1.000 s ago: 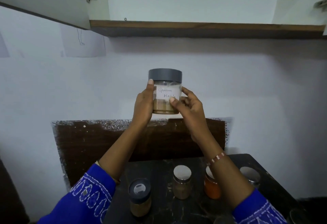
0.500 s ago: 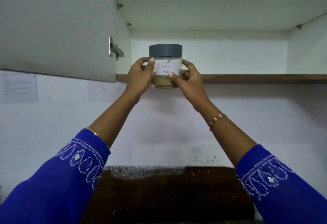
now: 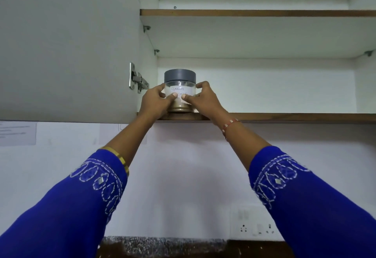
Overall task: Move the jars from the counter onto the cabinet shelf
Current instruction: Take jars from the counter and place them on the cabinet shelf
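Observation:
A clear jar (image 3: pixel 180 88) with a grey lid, a handwritten white label and brown powder stands on the lower cabinet shelf (image 3: pixel 284 117), near its left end. My left hand (image 3: pixel 155 101) holds its left side and my right hand (image 3: pixel 200 100) holds its right side, thumbs across the label. The jar's base rests at the shelf's front edge. The counter and the other jars are out of view.
The open cabinet door (image 3: pixel 67 44) with a metal hinge (image 3: pixel 137 80) hangs just left of the jar. An upper shelf (image 3: pixel 258 13) spans above. To the right of the jar the lower shelf is bare. A wall socket (image 3: pixel 256 228) sits low right.
Both hands lifted the jar from above the counter up to the cabinet and set it on the lower shelf's left end. The view tilted upward, so the counter jars dropped out of sight.

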A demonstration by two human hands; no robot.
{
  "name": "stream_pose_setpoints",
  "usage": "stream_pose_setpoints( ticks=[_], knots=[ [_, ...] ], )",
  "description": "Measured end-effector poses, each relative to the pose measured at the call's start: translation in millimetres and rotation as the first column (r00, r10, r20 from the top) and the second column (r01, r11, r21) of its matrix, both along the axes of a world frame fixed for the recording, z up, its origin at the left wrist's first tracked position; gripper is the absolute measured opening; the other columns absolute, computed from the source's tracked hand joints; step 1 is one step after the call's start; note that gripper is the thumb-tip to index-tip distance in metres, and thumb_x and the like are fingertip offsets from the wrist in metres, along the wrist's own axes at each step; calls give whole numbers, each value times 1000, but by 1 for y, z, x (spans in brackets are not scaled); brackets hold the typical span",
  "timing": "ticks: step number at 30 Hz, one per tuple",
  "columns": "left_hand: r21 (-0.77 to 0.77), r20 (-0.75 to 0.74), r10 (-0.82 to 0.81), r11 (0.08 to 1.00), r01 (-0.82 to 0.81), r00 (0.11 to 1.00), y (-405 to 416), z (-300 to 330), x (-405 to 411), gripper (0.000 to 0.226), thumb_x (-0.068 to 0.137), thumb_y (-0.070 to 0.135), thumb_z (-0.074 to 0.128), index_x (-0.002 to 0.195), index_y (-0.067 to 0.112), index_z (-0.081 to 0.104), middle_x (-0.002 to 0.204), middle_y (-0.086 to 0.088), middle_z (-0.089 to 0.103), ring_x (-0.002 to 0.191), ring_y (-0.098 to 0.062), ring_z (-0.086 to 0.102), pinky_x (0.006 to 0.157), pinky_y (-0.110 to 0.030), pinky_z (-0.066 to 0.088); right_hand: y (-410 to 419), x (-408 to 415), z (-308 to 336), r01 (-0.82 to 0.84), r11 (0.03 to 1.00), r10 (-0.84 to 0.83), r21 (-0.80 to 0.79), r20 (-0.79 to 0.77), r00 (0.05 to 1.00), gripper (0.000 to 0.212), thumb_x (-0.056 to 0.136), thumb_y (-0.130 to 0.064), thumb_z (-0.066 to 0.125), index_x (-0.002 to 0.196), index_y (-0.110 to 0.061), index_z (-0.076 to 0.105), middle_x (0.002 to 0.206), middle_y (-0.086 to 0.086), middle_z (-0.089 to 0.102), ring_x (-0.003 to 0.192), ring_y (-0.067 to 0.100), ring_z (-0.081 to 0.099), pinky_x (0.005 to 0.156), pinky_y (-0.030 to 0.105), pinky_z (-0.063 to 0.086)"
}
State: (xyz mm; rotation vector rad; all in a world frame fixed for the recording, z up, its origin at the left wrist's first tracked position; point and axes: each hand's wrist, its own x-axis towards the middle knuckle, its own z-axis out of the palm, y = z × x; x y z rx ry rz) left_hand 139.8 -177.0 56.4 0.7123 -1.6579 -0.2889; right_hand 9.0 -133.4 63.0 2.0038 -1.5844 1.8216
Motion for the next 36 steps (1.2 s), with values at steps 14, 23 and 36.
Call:
stream_pose_setpoints(
  ticks=[14,23,36],
  knots=[
    [92,625,274,904,-417,731,-60,32,-3,31,91,8,44,119,2,55,126,-17,56,104,-29,54,80,-31,37,-70,10,32,441,861,-187,253,-650,737,35,94,-4,41,127,1,48,133,17,53,115,30,53,84,31,40],
    [52,670,334,870,-491,663,-67,31,-11,19,92,8,41,105,3,54,87,-10,50,88,-25,45,78,-30,35,-84,2,37,452,859,-150,240,-726,671,38,94,-3,36,62,-20,25,82,-2,44,59,9,35,51,19,25],
    [-161,-17,437,886,-434,899,-30,-16,-8,32,88,13,43,106,12,69,111,-11,69,102,-29,61,83,-32,47,-33,14,0,337,940,-324,-52,-446,834,37,90,-4,45,126,0,53,129,18,55,120,31,51,95,32,42]
  ],
)
